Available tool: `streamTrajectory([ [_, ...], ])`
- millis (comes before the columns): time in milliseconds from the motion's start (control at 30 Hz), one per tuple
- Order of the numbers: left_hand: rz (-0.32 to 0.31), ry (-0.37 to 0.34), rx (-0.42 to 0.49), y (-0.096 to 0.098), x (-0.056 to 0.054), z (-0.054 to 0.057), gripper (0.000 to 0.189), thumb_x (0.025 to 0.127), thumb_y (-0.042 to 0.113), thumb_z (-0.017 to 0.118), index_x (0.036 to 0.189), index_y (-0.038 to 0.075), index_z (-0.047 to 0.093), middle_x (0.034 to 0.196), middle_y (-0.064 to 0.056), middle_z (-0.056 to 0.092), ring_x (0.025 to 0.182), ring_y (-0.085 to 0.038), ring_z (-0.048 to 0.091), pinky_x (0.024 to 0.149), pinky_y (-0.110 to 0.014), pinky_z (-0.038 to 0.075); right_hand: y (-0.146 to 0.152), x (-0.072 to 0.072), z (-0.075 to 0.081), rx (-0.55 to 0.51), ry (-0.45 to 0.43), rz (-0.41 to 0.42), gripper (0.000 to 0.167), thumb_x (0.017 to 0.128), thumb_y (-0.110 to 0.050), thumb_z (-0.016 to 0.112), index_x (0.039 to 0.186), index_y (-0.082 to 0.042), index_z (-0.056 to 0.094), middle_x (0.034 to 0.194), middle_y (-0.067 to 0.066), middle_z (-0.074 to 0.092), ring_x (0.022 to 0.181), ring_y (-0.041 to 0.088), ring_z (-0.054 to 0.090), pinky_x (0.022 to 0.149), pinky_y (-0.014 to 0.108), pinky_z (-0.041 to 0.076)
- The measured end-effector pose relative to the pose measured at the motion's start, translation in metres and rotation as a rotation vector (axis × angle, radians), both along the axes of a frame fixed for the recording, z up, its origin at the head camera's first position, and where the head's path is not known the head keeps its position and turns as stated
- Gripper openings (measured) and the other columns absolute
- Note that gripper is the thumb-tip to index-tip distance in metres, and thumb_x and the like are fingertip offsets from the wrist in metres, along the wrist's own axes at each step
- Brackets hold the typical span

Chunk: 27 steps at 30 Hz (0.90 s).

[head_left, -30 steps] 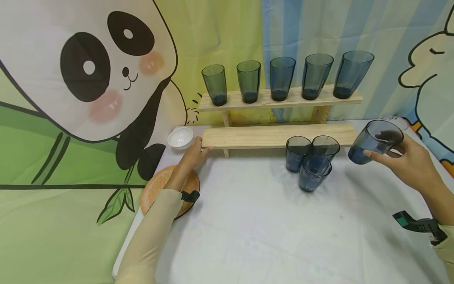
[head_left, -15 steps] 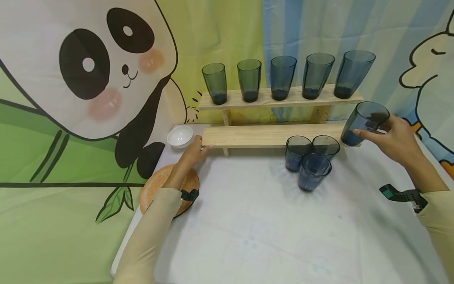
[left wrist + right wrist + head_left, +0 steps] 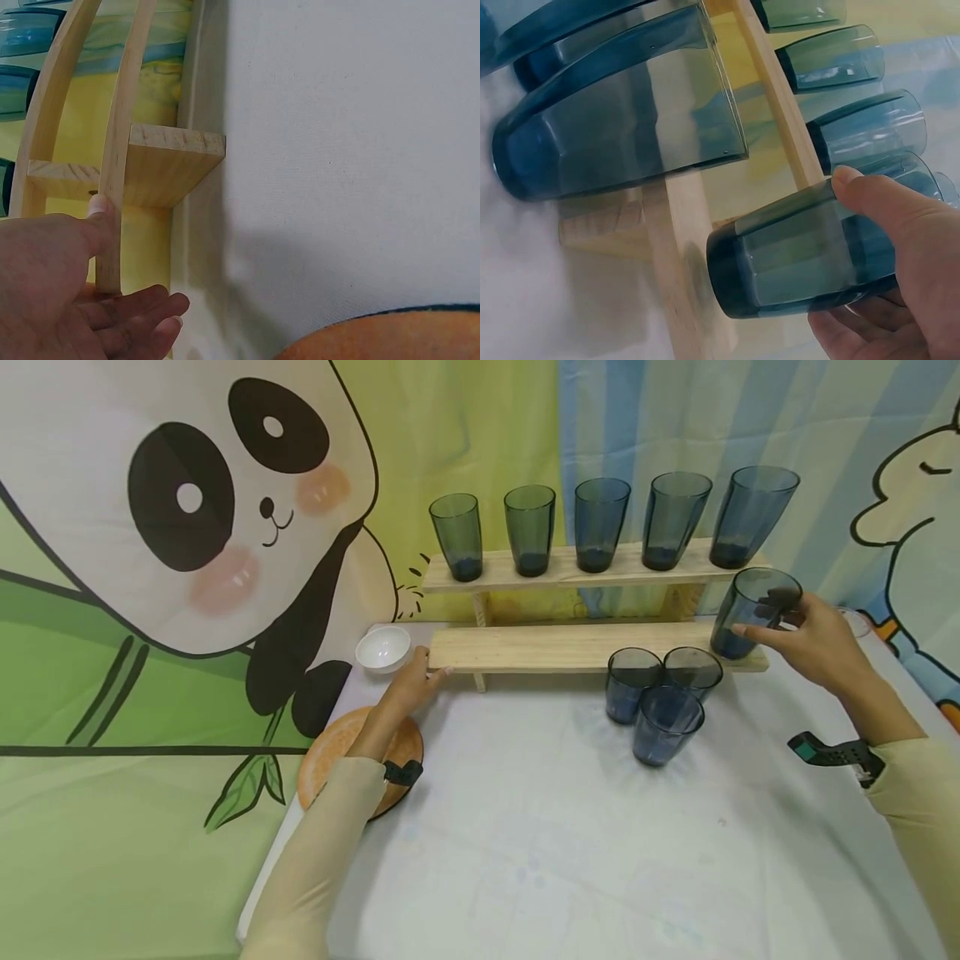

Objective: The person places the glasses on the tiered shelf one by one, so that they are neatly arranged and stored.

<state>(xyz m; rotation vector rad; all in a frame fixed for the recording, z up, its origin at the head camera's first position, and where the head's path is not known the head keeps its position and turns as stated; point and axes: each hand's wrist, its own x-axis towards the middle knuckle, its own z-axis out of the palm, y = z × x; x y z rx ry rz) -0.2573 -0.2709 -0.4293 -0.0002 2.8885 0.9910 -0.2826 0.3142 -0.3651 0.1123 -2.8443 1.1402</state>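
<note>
A two-tier wooden shelf [image 3: 525,649] stands at the back of the table. My left hand [image 3: 408,687] grips the left end of its lower board, the thumb [image 3: 99,206] against the wood and the other fingers past the board's end. With my right hand [image 3: 821,643] I hold a blue-tinted drinking glass [image 3: 738,614] by its side, thumb on the near face. The glass is roughly upright, its base [image 3: 731,274] right at the lower board's right end. Several similar glasses [image 3: 600,527] stand in a row on the upper board [image 3: 551,571].
Three more blue glasses [image 3: 666,727] stand clustered on the white table [image 3: 540,827], in front of the lower board's right half. At the left are a small white bowl [image 3: 383,648] and an orange round plate [image 3: 330,752], partly under my left forearm.
My right hand has carried the glass leftward and back, from beside the shelf's right end to over the lower board, and the glass stands straighter. My left hand has stayed put.
</note>
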Motion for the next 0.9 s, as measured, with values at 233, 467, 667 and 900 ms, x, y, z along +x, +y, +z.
streamTrajectory([
  [233, -0.002, 0.0, -0.007, 0.0, 0.001, 0.001, 0.064, 0.11, 0.04, 0.056, 0.151, -0.002, 0.031, 0.146, -0.035, 0.052, 0.13, -0.046, 0.058, 0.108, -0.058, 0.047, -0.004, -0.009, 0.0, -0.011, -0.029, 0.018, 0.094, 0.096, -0.055, 0.072, 0.153, 0.01, 0.034, 0.157, 0.04, 0.037, 0.146, 0.062, 0.032, 0.108, 0.08, 0.031],
  [467, -0.005, -0.001, -0.004, 0.003, 0.001, 0.003, 0.064, 0.11, 0.041, 0.056, 0.151, -0.001, 0.031, 0.146, -0.034, 0.051, 0.129, -0.045, 0.058, 0.108, -0.057, 0.047, -0.004, -0.013, -0.004, -0.013, -0.041, 0.005, 0.096, 0.096, -0.057, 0.072, 0.153, 0.009, 0.032, 0.158, 0.04, 0.035, 0.147, 0.062, 0.03, 0.109, 0.08, 0.03],
  [667, 0.002, 0.003, -0.001, 0.004, 0.001, 0.004, 0.063, 0.11, 0.041, 0.055, 0.151, -0.001, 0.031, 0.147, -0.034, 0.051, 0.129, -0.045, 0.058, 0.107, -0.057, 0.047, -0.002, -0.016, -0.009, -0.018, -0.025, 0.026, 0.095, 0.097, -0.056, 0.071, 0.155, 0.007, 0.03, 0.157, 0.041, 0.035, 0.145, 0.064, 0.031, 0.108, 0.081, 0.031],
  [900, 0.005, -0.001, -0.014, 0.003, 0.004, 0.003, 0.063, 0.111, 0.041, 0.054, 0.152, 0.0, 0.03, 0.149, -0.034, 0.05, 0.132, -0.046, 0.057, 0.11, -0.057, 0.045, 0.0, -0.016, -0.013, -0.051, -0.022, 0.073, 0.099, 0.099, -0.053, 0.07, 0.165, 0.0, 0.019, 0.164, 0.038, 0.027, 0.148, 0.064, 0.027, 0.109, 0.082, 0.027],
])
